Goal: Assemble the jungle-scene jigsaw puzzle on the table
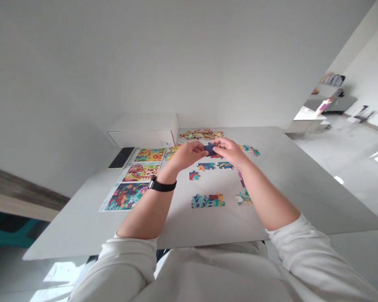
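Between my two hands is a dark blue puzzle piece [209,149], raised over the far part of the table. My left hand [190,154] pinches its left side, and my right hand [227,152] grips its right side. Just below lie joined blue pieces [206,166] and another blue strip [225,165]. A single teal and red piece [194,176] sits apart to the left. Nearer to me is a joined teal strip [208,201]. More pieces [243,198] lie by my right forearm, which partly hides a purple column [240,178].
A sheet with three printed pictures [141,172] lies on the white table [182,228] at left, beside a black phone [122,158]. Behind stands a white box [141,137]. Loose pieces are heaped [202,134] near the wall, with a smaller pile [250,149] at right.
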`<control>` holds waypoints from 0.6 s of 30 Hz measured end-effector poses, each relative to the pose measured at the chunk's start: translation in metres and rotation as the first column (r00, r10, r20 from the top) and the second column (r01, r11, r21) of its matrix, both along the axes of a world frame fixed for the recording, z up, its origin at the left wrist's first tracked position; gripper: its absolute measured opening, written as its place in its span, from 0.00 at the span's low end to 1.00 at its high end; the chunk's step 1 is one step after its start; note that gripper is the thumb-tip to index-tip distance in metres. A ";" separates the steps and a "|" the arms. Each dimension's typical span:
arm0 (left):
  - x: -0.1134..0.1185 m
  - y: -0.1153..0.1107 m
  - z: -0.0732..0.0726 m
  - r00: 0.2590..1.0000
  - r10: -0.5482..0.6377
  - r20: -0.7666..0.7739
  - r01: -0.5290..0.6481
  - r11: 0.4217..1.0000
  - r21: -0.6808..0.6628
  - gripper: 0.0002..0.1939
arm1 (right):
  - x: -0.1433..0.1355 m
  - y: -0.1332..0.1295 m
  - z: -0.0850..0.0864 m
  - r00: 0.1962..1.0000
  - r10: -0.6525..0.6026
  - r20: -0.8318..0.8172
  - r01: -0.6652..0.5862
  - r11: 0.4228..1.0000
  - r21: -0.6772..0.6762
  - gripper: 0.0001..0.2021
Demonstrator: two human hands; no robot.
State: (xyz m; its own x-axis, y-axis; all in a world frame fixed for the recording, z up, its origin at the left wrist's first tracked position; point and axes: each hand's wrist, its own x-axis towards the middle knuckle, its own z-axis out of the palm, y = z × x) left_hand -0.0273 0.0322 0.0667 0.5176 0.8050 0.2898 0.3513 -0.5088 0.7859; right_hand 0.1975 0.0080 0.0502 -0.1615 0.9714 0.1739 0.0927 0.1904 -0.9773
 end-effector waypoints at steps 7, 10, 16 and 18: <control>0.000 0.005 -0.006 0.999 0.010 -0.033 -0.010 1.000 -0.020 0.07 | 0.013 0.006 -0.013 0.997 0.022 0.080 -0.012 0.993 -0.117 0.07; -0.002 0.010 -0.010 1.000 0.005 -0.026 -0.006 0.999 -0.038 0.08 | 0.019 0.006 -0.013 0.982 0.089 0.165 -0.070 0.991 -0.113 0.05; -0.004 0.010 -0.011 0.996 0.015 -0.093 -0.014 1.000 0.019 0.12 | 0.020 0.006 -0.009 0.969 0.098 0.226 -0.083 0.994 -0.071 0.09; -0.002 0.008 -0.010 0.993 0.013 -0.116 -0.009 0.999 0.035 0.12 | 0.019 0.007 -0.010 0.963 0.113 0.243 -0.100 0.993 -0.063 0.11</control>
State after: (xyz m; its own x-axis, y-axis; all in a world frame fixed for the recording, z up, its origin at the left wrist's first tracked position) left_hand -0.0297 0.0404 0.0564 0.5410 0.8014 0.2553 0.4450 -0.5303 0.7216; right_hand 0.2164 0.0146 0.0400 -0.2961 0.9528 0.0674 0.3131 0.1635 -0.9355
